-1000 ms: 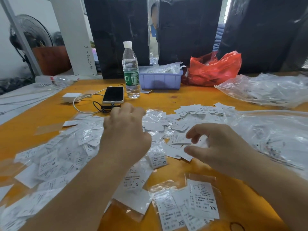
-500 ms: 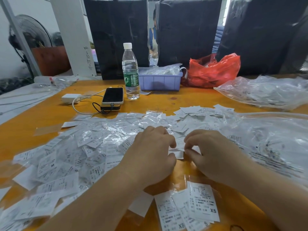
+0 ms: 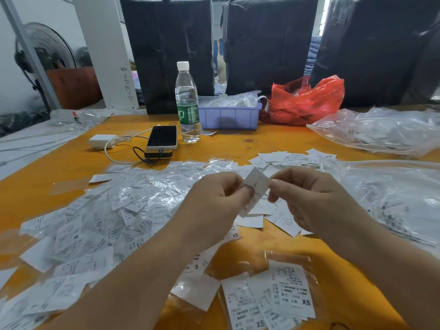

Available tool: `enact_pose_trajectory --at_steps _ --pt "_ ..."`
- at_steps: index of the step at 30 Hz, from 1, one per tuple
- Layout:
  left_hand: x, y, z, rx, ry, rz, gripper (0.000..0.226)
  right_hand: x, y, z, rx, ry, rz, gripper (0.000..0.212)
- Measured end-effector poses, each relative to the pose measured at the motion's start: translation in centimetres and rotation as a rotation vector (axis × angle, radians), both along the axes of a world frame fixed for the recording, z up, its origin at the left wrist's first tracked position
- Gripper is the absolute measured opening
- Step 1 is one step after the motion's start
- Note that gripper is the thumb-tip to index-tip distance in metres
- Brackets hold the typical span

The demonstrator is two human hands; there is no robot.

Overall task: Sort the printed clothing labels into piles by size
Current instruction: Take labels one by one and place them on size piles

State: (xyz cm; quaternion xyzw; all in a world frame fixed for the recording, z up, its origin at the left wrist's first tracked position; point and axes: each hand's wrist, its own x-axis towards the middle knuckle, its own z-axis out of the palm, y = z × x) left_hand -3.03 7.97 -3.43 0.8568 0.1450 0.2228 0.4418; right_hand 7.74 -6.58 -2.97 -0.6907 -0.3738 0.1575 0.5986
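Observation:
A white label (image 3: 256, 184) printed with an L is raised above the orange table (image 3: 262, 144). My left hand (image 3: 214, 206) pinches its lower left side and my right hand (image 3: 307, 198) pinches its right edge. Below them a big heap of bagged and loose labels (image 3: 114, 210) spreads over the left half of the table. A small pile marked XS (image 3: 281, 298) lies near the front edge. One S label (image 3: 197, 265) lies by my left forearm. More loose labels (image 3: 285, 158) lie beyond my hands.
A water bottle (image 3: 187, 103), a phone (image 3: 162, 137) on a power bank with cables, a lilac tray (image 3: 229, 116) and a red plastic bag (image 3: 307, 101) stand at the back. Clear plastic bags (image 3: 381, 132) of labels cover the right side.
Both hands have come off the heap and risen, lifting one label between them. A second ago the left hand reached out over the heap.

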Motion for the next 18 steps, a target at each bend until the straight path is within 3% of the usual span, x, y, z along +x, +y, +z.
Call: enact_pose_trajectory --at_steps 5,9,12,18 --pt "-0.1 0.0 0.2 -0.102 -0.057 0.025 0.010 -0.2 0.4 0.8 -0.084 0.397 0.052 0.032" --pt "-0.3 -0.3 0.0 0.080 -0.155 0.030 0.027 -0.3 -0.1 0.6 0.066 0.668 0.263 0.073" --pt "-0.4 -0.8 0.2 0.301 -0.165 -0.017 0.023 -0.3 -0.2 0.5 0.111 0.781 0.418 0.074" --pt "-0.3 -1.4 0.6 0.360 -0.097 -0.104 0.022 -0.1 -0.3 0.3 0.115 0.873 0.518 0.075"
